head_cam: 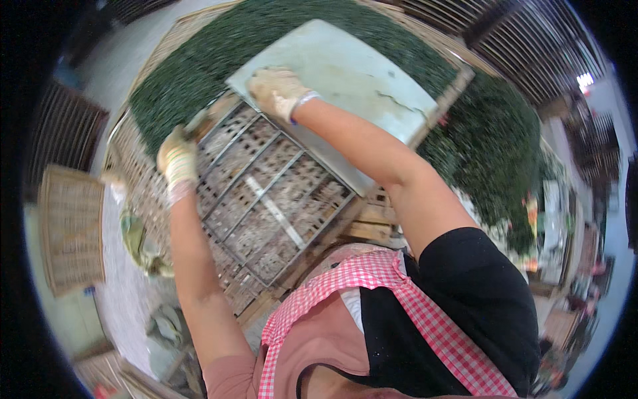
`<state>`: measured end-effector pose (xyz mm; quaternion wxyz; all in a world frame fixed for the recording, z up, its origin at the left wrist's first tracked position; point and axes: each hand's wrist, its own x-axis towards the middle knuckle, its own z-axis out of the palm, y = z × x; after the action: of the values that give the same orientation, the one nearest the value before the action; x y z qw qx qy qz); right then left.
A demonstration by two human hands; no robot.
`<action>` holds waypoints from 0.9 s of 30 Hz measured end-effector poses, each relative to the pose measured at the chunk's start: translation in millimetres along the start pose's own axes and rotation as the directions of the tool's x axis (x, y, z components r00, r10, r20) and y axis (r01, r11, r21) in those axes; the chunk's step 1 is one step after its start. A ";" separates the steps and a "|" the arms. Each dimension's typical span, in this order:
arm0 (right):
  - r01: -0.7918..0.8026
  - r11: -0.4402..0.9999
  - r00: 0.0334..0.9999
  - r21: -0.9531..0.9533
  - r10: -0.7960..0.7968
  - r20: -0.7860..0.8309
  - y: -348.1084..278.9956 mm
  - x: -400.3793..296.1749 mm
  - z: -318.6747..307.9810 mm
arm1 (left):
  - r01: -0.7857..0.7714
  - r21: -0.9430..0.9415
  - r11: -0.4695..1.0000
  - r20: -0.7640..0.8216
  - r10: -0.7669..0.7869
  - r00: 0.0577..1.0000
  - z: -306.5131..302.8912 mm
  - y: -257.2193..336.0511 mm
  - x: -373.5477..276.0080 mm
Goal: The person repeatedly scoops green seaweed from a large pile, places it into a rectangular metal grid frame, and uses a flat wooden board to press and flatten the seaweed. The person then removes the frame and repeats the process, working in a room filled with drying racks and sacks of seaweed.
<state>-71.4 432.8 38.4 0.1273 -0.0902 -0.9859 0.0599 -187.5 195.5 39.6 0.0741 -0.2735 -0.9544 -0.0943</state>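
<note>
My left hand (178, 158), in a pale knitted glove, is at the upper left corner of a metal frame with crossbars (260, 197), close to a small blurred object; its fingers are too blurred to read. The frame lies tilted over a woven slatted tray (134, 154). Gloved too, my right hand (279, 92) rests at the near left edge of a pale, stained rectangular board or block (344, 75) with a crack-like line; its fingertips look curled, but the grip is unclear. Dark green needle-like material (199, 75) spreads around and behind the board.
A second dark green heap (491, 144) lies at the right. Wooden pieces (371, 224) sit near my apron. A woven panel (72, 229) stands at the far left, by a green cloth or bag (137, 239). Slatted racks (518, 40) line the upper right.
</note>
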 end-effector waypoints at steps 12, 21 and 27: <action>-0.824 0.564 0.561 -0.060 0.798 -0.221 173.8 -505.2 -132.3 | 0.060 0.203 0.977 -0.018 -0.058 0.998 -31.8 87.8 29.6; -0.952 0.221 0.249 -0.212 0.961 -0.117 207.2 -782.0 -155.3 | -0.782 -0.432 0.450 -0.181 0.806 0.564 4.4 507.0 -222.7; -0.995 0.005 0.032 -0.096 0.956 -0.290 239.3 -868.3 -165.1 | -0.927 -0.220 0.303 0.091 0.953 0.290 -38.9 704.8 -307.8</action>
<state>836.7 514.5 -45.3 0.1056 -0.7676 -0.6321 -0.0115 452.2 617.3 116.2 -0.0003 -0.7935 -0.6053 -0.0634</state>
